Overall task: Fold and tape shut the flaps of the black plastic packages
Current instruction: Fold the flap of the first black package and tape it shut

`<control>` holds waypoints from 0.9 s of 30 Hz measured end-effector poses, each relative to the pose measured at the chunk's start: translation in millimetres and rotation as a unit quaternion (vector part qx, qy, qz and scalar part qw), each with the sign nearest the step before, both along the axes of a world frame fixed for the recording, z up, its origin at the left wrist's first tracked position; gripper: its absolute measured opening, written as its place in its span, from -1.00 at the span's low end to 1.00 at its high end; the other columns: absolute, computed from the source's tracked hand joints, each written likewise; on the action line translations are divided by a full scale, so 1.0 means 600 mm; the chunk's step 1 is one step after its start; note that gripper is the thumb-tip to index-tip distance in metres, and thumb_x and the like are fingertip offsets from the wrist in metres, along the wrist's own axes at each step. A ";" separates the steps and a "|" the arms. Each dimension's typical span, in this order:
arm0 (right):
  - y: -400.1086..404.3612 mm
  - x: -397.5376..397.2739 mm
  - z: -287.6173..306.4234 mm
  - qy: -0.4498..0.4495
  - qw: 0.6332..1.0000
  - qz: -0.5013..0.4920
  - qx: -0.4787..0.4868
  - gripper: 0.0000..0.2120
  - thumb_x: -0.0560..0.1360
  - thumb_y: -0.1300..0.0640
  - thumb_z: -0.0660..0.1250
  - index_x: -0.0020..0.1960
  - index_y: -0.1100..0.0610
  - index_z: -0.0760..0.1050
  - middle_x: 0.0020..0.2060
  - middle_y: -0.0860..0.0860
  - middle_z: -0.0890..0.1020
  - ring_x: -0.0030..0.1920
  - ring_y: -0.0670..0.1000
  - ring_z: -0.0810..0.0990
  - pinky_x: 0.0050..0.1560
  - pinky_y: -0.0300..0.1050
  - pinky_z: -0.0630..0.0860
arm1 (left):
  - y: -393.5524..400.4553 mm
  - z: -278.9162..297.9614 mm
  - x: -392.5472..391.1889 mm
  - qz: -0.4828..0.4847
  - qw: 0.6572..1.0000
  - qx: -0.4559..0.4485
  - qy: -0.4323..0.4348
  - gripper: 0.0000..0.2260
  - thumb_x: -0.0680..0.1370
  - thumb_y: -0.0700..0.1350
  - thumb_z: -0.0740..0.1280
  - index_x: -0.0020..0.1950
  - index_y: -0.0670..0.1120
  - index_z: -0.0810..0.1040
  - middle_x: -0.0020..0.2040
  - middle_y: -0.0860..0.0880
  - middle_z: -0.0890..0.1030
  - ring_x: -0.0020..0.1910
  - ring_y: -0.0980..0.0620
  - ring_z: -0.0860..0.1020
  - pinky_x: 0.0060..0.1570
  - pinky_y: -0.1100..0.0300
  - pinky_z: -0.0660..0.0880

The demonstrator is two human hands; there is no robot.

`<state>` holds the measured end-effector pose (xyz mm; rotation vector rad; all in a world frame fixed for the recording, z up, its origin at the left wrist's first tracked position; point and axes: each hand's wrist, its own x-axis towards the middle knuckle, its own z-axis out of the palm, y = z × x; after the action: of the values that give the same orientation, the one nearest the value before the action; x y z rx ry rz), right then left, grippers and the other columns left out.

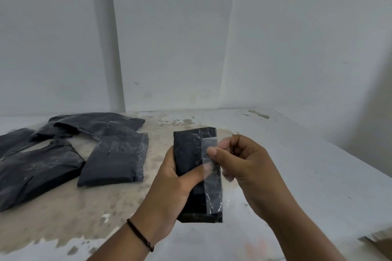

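A narrow black plastic package (187, 150) stands almost upright above the table in front of me. My left hand (176, 182) grips it from the left, thumb lying across its front. A clear strip of tape (212, 186) runs down the package's right side. My right hand (244, 161) pinches the top end of that strip between thumb and forefinger, just right of the package. The package's lower edge (199, 218) hangs below my left palm.
Several other black packages lie on the worn white table (297, 176) at the left, the nearest one (115, 161) beside my left hand. White walls close in behind and to the right. A brown cardboard corner (379, 241) shows at the lower right.
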<state>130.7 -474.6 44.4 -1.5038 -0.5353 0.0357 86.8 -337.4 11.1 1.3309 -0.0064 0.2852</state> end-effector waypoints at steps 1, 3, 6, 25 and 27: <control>-0.001 0.000 0.000 -0.001 1.000 -0.003 0.000 -0.84 0.36 0.20 0.49 -0.30 0.11 0.52 -0.48 -0.04 0.50 -0.48 -0.09 0.40 -0.44 -0.27 0.37 | -0.001 0.000 -0.001 -0.001 1.000 0.000 0.000 -0.65 0.40 -0.21 0.45 0.13 0.06 0.54 -0.02 -0.04 0.70 -0.02 -0.04 0.67 -0.07 0.05 0.57; -0.002 0.001 -0.001 -0.003 1.000 -0.011 -0.004 -0.84 0.35 0.19 0.50 -0.31 0.09 0.52 -0.46 -0.02 0.50 -0.48 -0.10 0.40 -0.43 -0.26 0.36 | -0.004 -0.001 -0.001 -0.003 1.000 -0.002 -0.002 -0.65 0.40 -0.22 0.44 0.13 0.07 0.55 -0.01 -0.04 0.70 -0.02 -0.03 0.67 -0.07 0.08 0.56; -0.003 0.004 -0.003 0.003 1.000 -0.014 0.000 -0.83 0.35 0.17 0.50 -0.31 0.08 0.52 -0.46 -0.02 0.49 -0.46 -0.07 0.38 -0.42 -0.21 0.35 | -0.006 0.002 -0.002 -0.008 1.000 -0.009 -0.003 -0.63 0.35 -0.19 0.45 0.11 0.09 0.57 0.00 -0.05 0.69 -0.01 -0.07 0.66 -0.06 0.03 0.57; -0.006 -0.003 -0.004 0.038 0.998 -0.007 0.046 -0.74 0.28 0.00 0.49 -0.33 0.10 0.45 -0.52 -0.03 0.43 -0.48 -0.03 0.35 -0.42 -0.17 0.36 | -0.006 0.004 0.000 0.001 0.997 -0.072 0.035 -0.79 0.51 -0.09 0.33 0.13 0.02 0.58 -0.04 -0.11 0.70 -0.12 -0.06 0.68 -0.23 0.08 0.57; -0.002 -0.003 -0.006 0.037 0.998 -0.032 0.043 -0.72 0.33 0.01 0.49 -0.35 0.11 0.43 -0.52 0.01 0.40 -0.48 -0.01 0.32 -0.45 -0.20 0.34 | -0.009 0.003 0.001 0.018 0.998 -0.049 0.028 -0.81 0.49 -0.08 0.35 0.10 0.05 0.58 -0.06 -0.09 0.70 -0.13 -0.05 0.68 -0.20 0.07 0.57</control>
<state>128.6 -475.7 40.7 -1.4289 -0.4245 0.0176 87.6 -343.1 13.2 1.2427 0.0778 0.2746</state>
